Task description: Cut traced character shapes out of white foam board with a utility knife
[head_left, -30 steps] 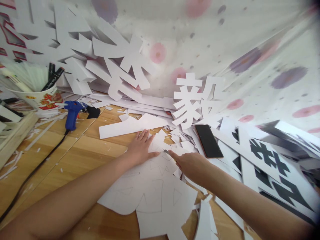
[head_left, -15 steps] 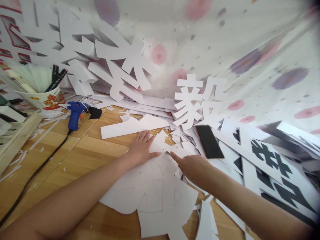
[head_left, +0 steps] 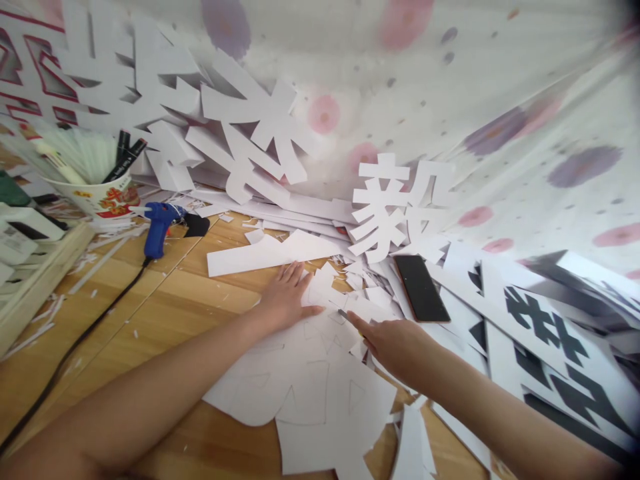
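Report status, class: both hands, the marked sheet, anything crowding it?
Left hand spread flat on line-marked sheet. Right hand gripping slim tool, tip at sheet. Paper scraps crowd its far side.

Landmark: blue plastic glue gun (head_left: pixel 159 230), pale nozzle pointing left, on the brown wooden tabletop (head_left: pixel 185 293); black cord (head_left: pixel 70 360) runs from its handle toward the near left. Just left of gun: white paper cup (head_left: pixel 110 203) with red print, holding translucent sticks (head_left: pixel 93 160) and black marker pens (head_left: pixel 127 157). Farther left, nearer the viewer: pale wooden crate (head_left: pixel 55 280). Behind gun: thick white cut-out characters (head_left: pixel 255 133), then whitish curtain (head_left: pixel 290 40) with pink and purple flowers. Well right of gun: black rectangular phone (head_left: pixel 423 290); farther right: white sheets printed with black characters (head_left: pixel 545 327).
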A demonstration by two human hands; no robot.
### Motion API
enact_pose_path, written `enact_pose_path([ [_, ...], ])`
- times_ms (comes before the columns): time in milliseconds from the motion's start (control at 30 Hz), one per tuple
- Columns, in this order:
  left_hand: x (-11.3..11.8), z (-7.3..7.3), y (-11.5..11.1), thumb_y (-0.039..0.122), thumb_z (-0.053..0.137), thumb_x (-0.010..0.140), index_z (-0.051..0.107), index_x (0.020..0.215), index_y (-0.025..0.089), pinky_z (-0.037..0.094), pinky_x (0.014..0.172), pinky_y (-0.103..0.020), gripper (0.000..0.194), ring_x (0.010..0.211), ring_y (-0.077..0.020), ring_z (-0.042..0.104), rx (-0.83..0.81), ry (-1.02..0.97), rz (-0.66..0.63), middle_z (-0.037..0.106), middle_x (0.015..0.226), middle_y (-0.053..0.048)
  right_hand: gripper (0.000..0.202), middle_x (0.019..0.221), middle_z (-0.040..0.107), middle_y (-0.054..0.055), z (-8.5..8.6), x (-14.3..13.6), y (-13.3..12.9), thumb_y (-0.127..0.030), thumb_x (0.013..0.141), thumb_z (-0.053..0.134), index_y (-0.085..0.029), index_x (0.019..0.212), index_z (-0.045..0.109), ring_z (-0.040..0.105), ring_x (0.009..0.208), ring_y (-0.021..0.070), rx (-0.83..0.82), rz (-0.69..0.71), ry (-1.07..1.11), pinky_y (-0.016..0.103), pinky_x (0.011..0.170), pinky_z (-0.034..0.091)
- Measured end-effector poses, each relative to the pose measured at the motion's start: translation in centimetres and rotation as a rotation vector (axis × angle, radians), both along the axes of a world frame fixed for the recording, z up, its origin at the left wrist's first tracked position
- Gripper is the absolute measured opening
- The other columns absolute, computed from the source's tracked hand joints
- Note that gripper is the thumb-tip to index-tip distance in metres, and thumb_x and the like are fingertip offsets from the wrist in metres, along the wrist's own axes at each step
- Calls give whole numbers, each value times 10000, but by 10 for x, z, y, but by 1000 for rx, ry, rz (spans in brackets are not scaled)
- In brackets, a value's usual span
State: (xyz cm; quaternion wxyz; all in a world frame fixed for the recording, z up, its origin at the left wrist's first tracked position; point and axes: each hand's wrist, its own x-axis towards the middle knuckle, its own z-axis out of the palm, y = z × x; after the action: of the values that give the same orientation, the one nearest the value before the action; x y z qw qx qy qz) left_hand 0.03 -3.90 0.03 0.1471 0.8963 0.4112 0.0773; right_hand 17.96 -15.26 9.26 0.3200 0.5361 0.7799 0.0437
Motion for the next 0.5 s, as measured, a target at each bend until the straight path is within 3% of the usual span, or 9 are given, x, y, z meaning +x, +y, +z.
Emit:
enact_pose_path([
  [200,1,2,-1,740,208,735,267,1361,119,34,1077,-423,884,1346,-249,34,4,19,-4,146,1455,-134,490,642,657,17,2,14,-4,-185,849,390,-202,1333,318,610,566,146,54,-34,155,249,432,197],
  [300,1,4,-1,737,223,735,269,1360,118,27,1077,-421,880,1346,-247,42,5,22,-5,152,1453,-138,487,661,665,8,3,14,-5,-196,868,352,-206,1349,277,607,544,148,91,-106,215,246,433,215],
  [500,1,3,-2,743,214,734,275,1359,145,32,1074,-429,867,1344,-252,61,26,5,1,181,1449,-124,494,739,675,34,-17,5,0,-220,896,300,-207,1380,200,626,594,169,126,-169,225,248,460,308],
])
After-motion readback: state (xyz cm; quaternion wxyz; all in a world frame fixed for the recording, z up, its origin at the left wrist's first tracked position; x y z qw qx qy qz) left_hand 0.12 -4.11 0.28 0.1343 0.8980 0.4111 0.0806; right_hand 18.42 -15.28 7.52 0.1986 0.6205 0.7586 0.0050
